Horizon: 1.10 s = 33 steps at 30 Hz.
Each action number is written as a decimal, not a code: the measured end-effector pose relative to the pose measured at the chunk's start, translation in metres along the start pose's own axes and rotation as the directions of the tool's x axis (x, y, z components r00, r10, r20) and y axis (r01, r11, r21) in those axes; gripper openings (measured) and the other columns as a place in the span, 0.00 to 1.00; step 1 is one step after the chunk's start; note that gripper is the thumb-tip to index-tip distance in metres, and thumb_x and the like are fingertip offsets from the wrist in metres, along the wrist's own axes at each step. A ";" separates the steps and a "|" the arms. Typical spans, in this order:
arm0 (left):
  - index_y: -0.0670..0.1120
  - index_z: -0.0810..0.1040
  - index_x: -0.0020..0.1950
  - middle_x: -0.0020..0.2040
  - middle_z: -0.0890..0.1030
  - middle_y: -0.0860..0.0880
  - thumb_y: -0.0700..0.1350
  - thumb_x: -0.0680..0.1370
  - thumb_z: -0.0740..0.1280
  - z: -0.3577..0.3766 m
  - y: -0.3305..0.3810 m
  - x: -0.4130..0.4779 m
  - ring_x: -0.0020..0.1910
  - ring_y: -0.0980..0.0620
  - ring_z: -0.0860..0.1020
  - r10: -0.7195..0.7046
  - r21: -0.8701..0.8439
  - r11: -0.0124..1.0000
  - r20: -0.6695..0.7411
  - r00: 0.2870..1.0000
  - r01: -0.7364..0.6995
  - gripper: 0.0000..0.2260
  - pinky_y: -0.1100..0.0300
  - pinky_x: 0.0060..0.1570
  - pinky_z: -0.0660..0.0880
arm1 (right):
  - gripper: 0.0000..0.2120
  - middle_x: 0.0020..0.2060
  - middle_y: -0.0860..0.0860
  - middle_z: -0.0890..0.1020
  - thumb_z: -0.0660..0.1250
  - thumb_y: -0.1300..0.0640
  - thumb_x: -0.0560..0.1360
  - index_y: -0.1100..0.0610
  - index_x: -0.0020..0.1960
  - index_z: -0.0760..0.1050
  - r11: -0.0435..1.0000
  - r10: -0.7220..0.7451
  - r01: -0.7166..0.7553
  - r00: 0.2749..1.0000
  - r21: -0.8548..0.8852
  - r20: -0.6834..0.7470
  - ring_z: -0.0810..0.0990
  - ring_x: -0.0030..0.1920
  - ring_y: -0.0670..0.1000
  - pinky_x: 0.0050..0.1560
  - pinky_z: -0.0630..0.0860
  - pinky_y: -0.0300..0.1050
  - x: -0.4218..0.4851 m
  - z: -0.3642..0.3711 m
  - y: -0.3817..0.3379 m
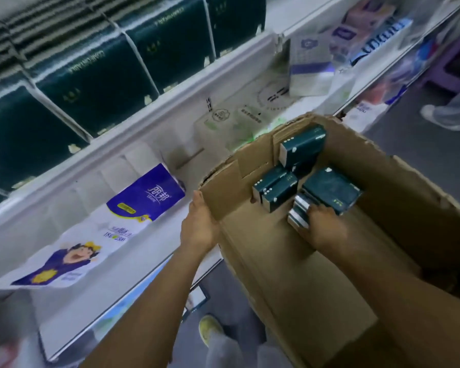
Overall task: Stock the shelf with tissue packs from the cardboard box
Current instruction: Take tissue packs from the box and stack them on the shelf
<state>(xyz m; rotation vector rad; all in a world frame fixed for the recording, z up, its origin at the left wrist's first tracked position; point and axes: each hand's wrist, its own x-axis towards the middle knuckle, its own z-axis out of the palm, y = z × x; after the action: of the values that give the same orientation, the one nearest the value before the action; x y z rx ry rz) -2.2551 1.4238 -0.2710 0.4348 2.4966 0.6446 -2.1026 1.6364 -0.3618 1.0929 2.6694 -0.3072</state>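
Cardboard box, open-topped, sits at centre right of the frame with dark green tissue packs at its far end. Left hand grips the rim of the box's left wall. Right hand, inside the box, closes its fingers on one pack. Shelf, upper left, carries rows of matching green packs; a purple-and-white roll pack lies below.

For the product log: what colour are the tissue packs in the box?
Dark green tissue packs in the box, pale at the ends; head view shows them best.
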 end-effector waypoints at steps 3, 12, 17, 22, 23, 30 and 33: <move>0.48 0.53 0.75 0.65 0.73 0.44 0.51 0.72 0.65 0.001 0.000 0.001 0.58 0.38 0.76 0.019 -0.002 1.000 -0.021 1.000 -0.019 0.35 0.44 0.57 0.74 | 0.17 0.59 0.54 0.75 0.66 0.53 0.76 0.55 0.63 0.72 0.990 -0.004 0.008 1.000 -0.140 0.026 0.75 0.58 0.53 0.54 0.75 0.48 -0.003 0.006 0.005; 0.51 0.57 0.76 0.69 0.71 0.47 0.41 0.73 0.68 0.005 -0.008 -0.002 0.65 0.43 0.72 0.039 -0.114 0.992 -0.055 0.998 -0.045 0.33 0.49 0.64 0.71 | 0.17 0.55 0.54 0.77 0.70 0.48 0.73 0.55 0.58 0.76 0.994 -0.015 0.002 0.992 0.105 0.127 0.76 0.54 0.53 0.53 0.77 0.49 -0.005 0.003 0.013; 0.46 0.57 0.76 0.72 0.62 0.45 0.43 0.76 0.70 0.001 0.004 -0.020 0.65 0.46 0.70 0.001 -0.132 0.990 -0.260 0.966 -0.037 0.32 0.56 0.59 0.68 | 0.10 0.48 0.55 0.83 0.72 0.53 0.73 0.57 0.51 0.78 0.635 -0.060 -0.211 0.945 0.743 0.320 0.82 0.47 0.53 0.54 0.79 0.56 -0.011 -0.019 -0.007; 0.47 0.76 0.57 0.44 0.81 0.53 0.53 0.80 0.63 -0.013 0.024 -0.031 0.41 0.52 0.78 -0.037 -0.434 0.900 -0.149 0.988 -0.032 0.12 0.59 0.41 0.73 | 0.18 0.48 0.48 0.82 0.65 0.39 0.72 0.49 0.56 0.72 0.718 -0.250 0.203 0.968 0.666 -0.026 0.82 0.46 0.49 0.45 0.81 0.55 -0.024 -0.058 -0.041; 0.48 0.77 0.55 0.43 0.83 0.52 0.56 0.81 0.61 -0.019 0.029 -0.033 0.37 0.52 0.78 -0.066 -0.533 0.846 -0.088 0.994 0.009 0.13 0.59 0.38 0.73 | 0.17 0.47 0.46 0.81 0.65 0.41 0.73 0.48 0.57 0.72 0.741 -0.291 0.324 0.944 0.589 -0.153 0.81 0.45 0.48 0.44 0.79 0.53 -0.027 -0.066 -0.049; 0.47 0.72 0.63 0.56 0.81 0.45 0.53 0.77 0.69 -0.066 0.041 -0.043 0.48 0.48 0.82 -0.145 -0.886 0.449 0.056 0.988 0.116 0.18 0.50 0.47 0.81 | 0.23 0.59 0.54 0.74 0.77 0.60 0.66 0.54 0.59 0.76 0.630 -0.545 0.761 0.576 0.156 -0.610 0.72 0.59 0.54 0.48 0.79 0.50 -0.035 -0.121 -0.093; 0.46 0.64 0.69 0.60 0.79 0.43 0.40 0.76 0.70 -0.083 0.034 -0.046 0.50 0.46 0.82 -0.171 -0.941 0.336 -0.011 0.985 0.048 0.25 0.53 0.39 0.81 | 0.25 0.65 0.52 0.70 0.71 0.44 0.71 0.53 0.64 0.73 0.580 -0.605 0.804 0.530 0.127 -0.594 0.68 0.64 0.49 0.55 0.73 0.40 -0.041 -0.138 -0.104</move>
<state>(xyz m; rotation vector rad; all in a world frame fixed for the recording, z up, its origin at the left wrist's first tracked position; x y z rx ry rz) -2.2584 1.4032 -0.1724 -0.2504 1.7251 1.9206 -2.1671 1.5759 -0.2080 -0.0328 3.5389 -0.8434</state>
